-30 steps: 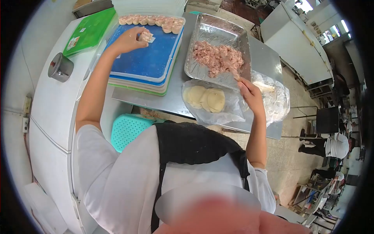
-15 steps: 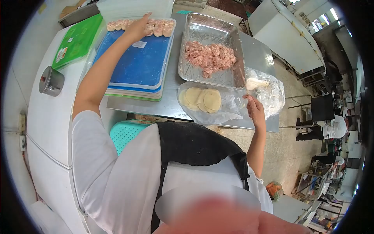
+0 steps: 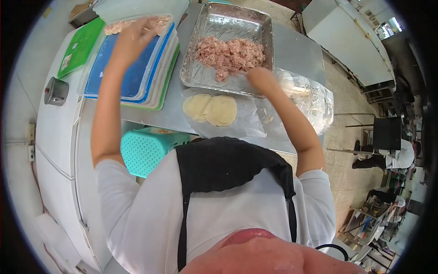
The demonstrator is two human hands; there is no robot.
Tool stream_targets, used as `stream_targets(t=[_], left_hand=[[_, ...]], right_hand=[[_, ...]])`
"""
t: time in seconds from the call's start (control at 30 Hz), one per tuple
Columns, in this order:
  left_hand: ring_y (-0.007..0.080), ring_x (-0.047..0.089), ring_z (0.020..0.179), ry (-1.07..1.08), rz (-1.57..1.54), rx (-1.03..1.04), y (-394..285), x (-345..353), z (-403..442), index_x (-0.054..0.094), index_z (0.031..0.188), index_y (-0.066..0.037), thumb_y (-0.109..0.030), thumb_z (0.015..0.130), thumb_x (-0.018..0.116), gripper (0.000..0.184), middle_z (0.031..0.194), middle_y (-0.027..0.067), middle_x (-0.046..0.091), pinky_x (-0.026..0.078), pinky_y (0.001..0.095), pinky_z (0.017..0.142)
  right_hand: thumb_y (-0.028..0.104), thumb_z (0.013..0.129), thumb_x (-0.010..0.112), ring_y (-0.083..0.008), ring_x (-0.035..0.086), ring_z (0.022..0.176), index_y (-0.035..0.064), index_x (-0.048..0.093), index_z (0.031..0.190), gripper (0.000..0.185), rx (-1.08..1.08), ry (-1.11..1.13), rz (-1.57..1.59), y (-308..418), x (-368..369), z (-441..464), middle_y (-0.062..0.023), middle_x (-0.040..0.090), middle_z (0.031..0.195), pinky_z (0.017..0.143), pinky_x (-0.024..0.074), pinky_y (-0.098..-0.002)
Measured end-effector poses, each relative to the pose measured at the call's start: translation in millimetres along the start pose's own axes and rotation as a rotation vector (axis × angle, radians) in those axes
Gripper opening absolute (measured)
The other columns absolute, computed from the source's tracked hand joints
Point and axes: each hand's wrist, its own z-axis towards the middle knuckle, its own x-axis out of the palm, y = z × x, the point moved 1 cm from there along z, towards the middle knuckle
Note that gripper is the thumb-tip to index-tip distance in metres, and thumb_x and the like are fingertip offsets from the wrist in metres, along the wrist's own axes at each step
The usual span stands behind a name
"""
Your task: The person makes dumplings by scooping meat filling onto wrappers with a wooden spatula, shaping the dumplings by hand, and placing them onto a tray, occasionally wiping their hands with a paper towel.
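Note:
My left hand (image 3: 131, 42), blurred, hovers above the blue-lined plastic tray (image 3: 101, 66), just below a row of pale filled dumplings (image 3: 119, 26) at its far edge. Its fingers look apart and I see nothing in them. My right hand (image 3: 263, 80) is curled at the near right edge of a metal pan (image 3: 248, 28). Raw minced meat (image 3: 230, 54) lies in that pan, close to my knuckles. Blur and the hand itself hide what its fingers grip. Round dough wrappers (image 3: 222, 111) lie overlapping on a plastic sheet (image 3: 250, 119) nearer my body.
A plastic bag with pale contents (image 3: 310, 102) lies right of the pan. Left stand a green lid (image 3: 82, 48) and a metal pot (image 3: 56, 91). A turquoise perforated basket (image 3: 143, 150) sits below the table edge. Another person (image 3: 399, 155) is far right.
My right hand has moved from beside the wrappers up and left to the pan's edge. My left hand has drawn back from the dumpling row. The whole view has shifted somewhat.

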Motion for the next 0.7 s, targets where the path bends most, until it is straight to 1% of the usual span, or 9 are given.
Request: stream_targets(t=[0.03,0.17,0.2,0.23,0.3,0.4,0.53,0.63,0.7], left_hand=[[0.0269,0.064,0.095,-0.067,-0.132,0.04,-28.2,10.7,-19.1,0.061,0.117,-0.007,-0.024,0.083,0.065,0.038,0.111,0.0123,0.065,0.049,0.0354,0.082],[0.0194,0.062,0.092,0.262,-0.448,-0.011,-90.1,95.9,-88.9,0.065,0.106,-0.005,-0.015,0.086,0.063,0.022,0.104,0.0091,0.065,0.048,0.0298,0.082],[0.0211,0.061,0.093,0.385,-0.468,-0.023,-96.1,122.8,-102.0,0.065,0.104,-0.005,-0.016,0.086,0.063,0.021,0.103,0.0099,0.065,0.047,0.0314,0.082],[0.0257,0.06,0.092,0.354,-0.467,0.082,-95.3,157.9,-117.7,0.064,0.105,-0.005,-0.015,0.083,0.065,0.024,0.098,0.0114,0.063,0.046,0.0344,0.082],[0.0298,0.056,0.092,0.419,-0.438,0.133,-96.8,210.2,-143.1,0.063,0.105,-0.005,-0.014,0.079,0.066,0.028,0.094,0.0116,0.06,0.045,0.0372,0.083],[0.0316,0.054,0.092,0.293,-0.288,0.189,-114.6,228.8,-159.1,0.062,0.103,-0.006,-0.013,0.076,0.067,0.028,0.09,0.0111,0.057,0.045,0.0378,0.082],[0.0306,0.053,0.093,0.305,-0.246,0.151,-102.9,241.0,-161.3,0.064,0.1,-0.006,-0.012,0.077,0.067,0.024,0.09,0.0098,0.056,0.044,0.0379,0.082],[0.0285,0.054,0.089,0.291,-0.34,0.08,-101.4,234.5,-159.3,0.066,0.098,-0.005,-0.012,0.079,0.066,0.021,0.088,0.0101,0.056,0.045,0.0356,0.079],[0.0244,0.056,0.083,0.304,-0.477,-0.12,-97.5,228.1,-156.9,0.067,0.096,-0.004,-0.013,0.083,0.063,0.016,0.085,0.009,0.057,0.045,0.032,0.076]], right_hand=[[0.026,0.083,0.056,-0.0351,0.065,0.074,0.0014,0.067,0.072,0.029,-0.004,-0.001,0.01,11.9,-6.0,-5.7,-0.0195,0.066,0.075,0.065,0.052,-0.0456],[0.015,0.078,0.055,-0.033,0.067,0.075,0.0013,0.068,0.074,0.02,-0.115,0.203,0.015,24.1,-72.9,-25.1,-0.0193,0.066,0.076,0.064,0.053,-0.0449],[0.013,0.076,0.054,-0.0331,0.067,0.076,0.0009,0.068,0.075,0.019,-0.123,0.221,-0.027,18.7,-78.3,-24.7,-0.0195,0.066,0.077,0.064,0.053,-0.0448],[0.013,0.076,0.054,-0.0331,0.067,0.076,0.0009,0.068,0.075,0.019,-0.137,0.223,-0.02,7.1,-70.9,-15.5,-0.0195,0.066,0.077,0.064,0.053,-0.0448],[0.014,0.078,0.054,-0.0333,0.067,0.077,0.0017,0.068,0.075,0.019,-0.108,0.044,0.011,-19.0,-47.7,9.3,-0.0196,0.067,0.079,0.064,0.0531,-0.0442],[0.015,0.078,0.055,-0.0318,0.067,0.076,0.0024,0.068,0.074,0.019,-0.278,0.042,-0.019,-6.7,1.6,7.1,-0.0185,0.067,0.079,0.062,0.053,-0.0435],[0.015,0.078,0.055,-0.0307,0.067,0.075,0.0017,0.067,0.074,0.018,-0.355,0.097,0.009,-0.8,-32.9,-13.1,-0.0178,0.067,0.08,0.06,0.0527,-0.0427],[0.013,0.074,0.058,-0.0301,0.066,0.072,0.0034,0.067,0.072,0.013,-0.237,-0.071,0.0,-44.0,-33.9,-2.0,-0.0148,0.065,0.073,0.06,0.0523,-0.041],[0.013,0.073,0.058,-0.03,0.066,0.071,0.0042,0.067,0.071,0.013,-0.26,-0.071,0.014,-33.6,-2.5,-13.8,-0.0146,0.064,0.071,0.06,0.0523,-0.0411]])
